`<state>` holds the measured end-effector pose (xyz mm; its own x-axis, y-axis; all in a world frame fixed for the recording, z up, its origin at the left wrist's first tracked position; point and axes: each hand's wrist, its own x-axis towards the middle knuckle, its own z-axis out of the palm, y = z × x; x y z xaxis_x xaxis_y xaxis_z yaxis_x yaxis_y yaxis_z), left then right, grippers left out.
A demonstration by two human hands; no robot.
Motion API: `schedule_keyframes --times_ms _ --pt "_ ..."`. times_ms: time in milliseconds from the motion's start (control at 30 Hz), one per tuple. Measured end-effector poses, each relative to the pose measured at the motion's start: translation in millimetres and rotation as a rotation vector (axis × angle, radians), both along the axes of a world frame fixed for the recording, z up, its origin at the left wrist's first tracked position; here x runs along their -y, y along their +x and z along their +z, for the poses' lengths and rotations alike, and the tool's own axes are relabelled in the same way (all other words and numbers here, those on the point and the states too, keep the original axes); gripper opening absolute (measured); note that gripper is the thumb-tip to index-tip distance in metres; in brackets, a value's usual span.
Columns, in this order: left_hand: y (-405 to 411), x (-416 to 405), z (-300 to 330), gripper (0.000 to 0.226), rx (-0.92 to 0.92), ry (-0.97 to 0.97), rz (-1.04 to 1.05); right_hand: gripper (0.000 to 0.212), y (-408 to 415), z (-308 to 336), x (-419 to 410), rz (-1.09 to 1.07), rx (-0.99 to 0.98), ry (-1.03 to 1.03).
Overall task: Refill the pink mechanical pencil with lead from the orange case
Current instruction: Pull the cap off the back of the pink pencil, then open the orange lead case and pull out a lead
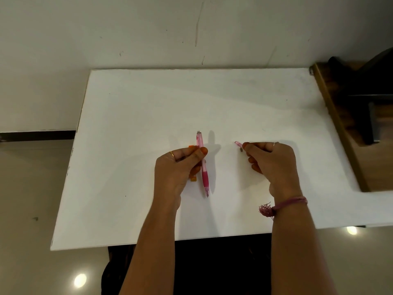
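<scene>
My left hand [177, 169] holds the pink mechanical pencil [203, 165] above the white table [131, 116]. The pencil's tip points toward me and its top end, without a cap, points away. The same hand also grips the orange case [194, 178], mostly hidden behind the fingers; orange bits show above and below the hand. My right hand [271, 165], to the right and apart from the pencil, pinches a small pink cap [238, 143] between thumb and forefinger. A tiny dark piece [241, 149] shows just below the cap.
A wooden ledge with dark objects [348, 116] borders the table on the right. A white wall stands behind the table's far edge. Glossy floor [32, 199] lies to the left. A pink thread band [285, 204] circles my right wrist.
</scene>
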<state>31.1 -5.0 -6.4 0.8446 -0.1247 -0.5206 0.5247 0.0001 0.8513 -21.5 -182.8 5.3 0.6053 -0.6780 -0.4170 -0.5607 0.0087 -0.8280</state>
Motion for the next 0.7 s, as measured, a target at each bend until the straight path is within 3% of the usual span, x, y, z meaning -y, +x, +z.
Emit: schedule_keyframes --times_ms 133,367,600,700 --pt "-0.3 0.4 1.2 0.01 -0.005 -0.012 0.006 0.011 -6.2 9.0 2.4 -0.017 0.023 0.074" --pt "-1.3 5.3 6.8 0.017 0.008 0.026 0.0 0.023 -13.4 21.0 -28.8 0.387 -0.087 0.276" --pt "-2.3 4.6 17.7 0.02 0.022 -0.063 -0.021 0.014 -5.5 23.5 -44.9 0.442 -0.05 0.257" --pt "2.2 -2.6 19.3 0.027 0.049 -0.094 0.084 0.012 -2.4 21.2 -45.9 0.382 -0.06 0.237"
